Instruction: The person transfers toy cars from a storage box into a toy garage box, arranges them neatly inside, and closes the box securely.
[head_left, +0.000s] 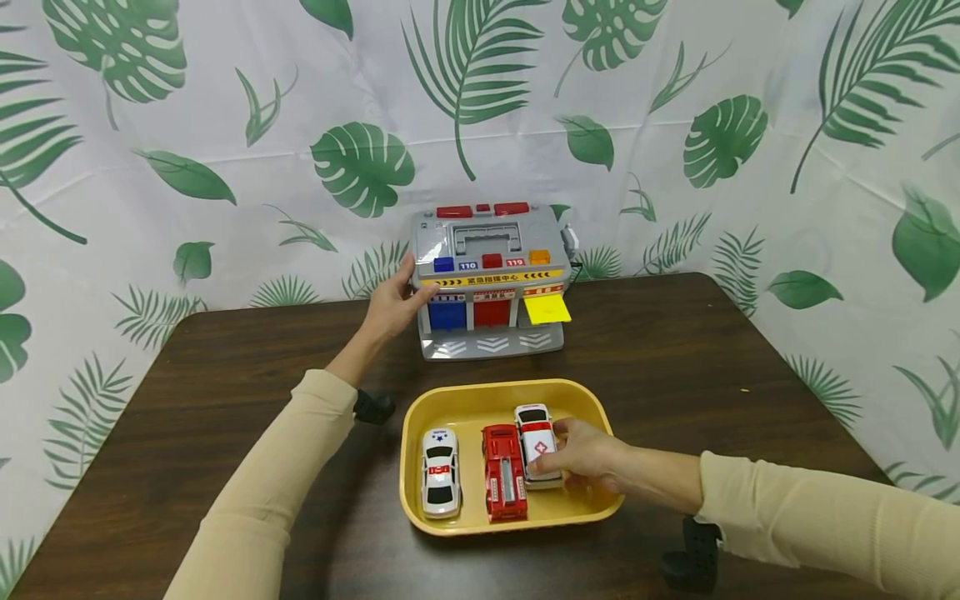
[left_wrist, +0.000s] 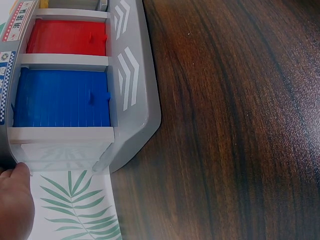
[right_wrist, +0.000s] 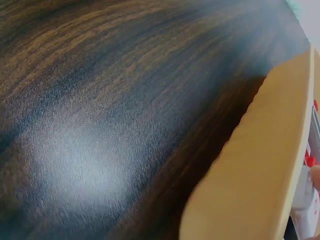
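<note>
My right hand (head_left: 588,454) reaches into the yellow tray (head_left: 465,400) and grips a white toy ambulance (head_left: 538,450) with a red cross, thumb over its roof. Beside it in the tray lie a red toy fire truck (head_left: 503,471) and a white toy police car (head_left: 440,475). Behind the tray stands a grey toy emergency station (head_left: 491,342), its left end held by my left hand (head_left: 393,304). Its blue door (left_wrist: 62,97) and red door (left_wrist: 67,37) are down, while the yellow door (head_left: 547,308) sticks out, raised. In the right wrist view the tray wall mostly hides the ambulance.
Everything stands on a dark wood-grain table (head_left: 660,358). A leaf-patterned cloth (head_left: 480,100) hangs right behind the station. A small white part (head_left: 570,242) juts from the station's right end. The tray's raised wall (right_wrist: 260,150) surrounds the cars.
</note>
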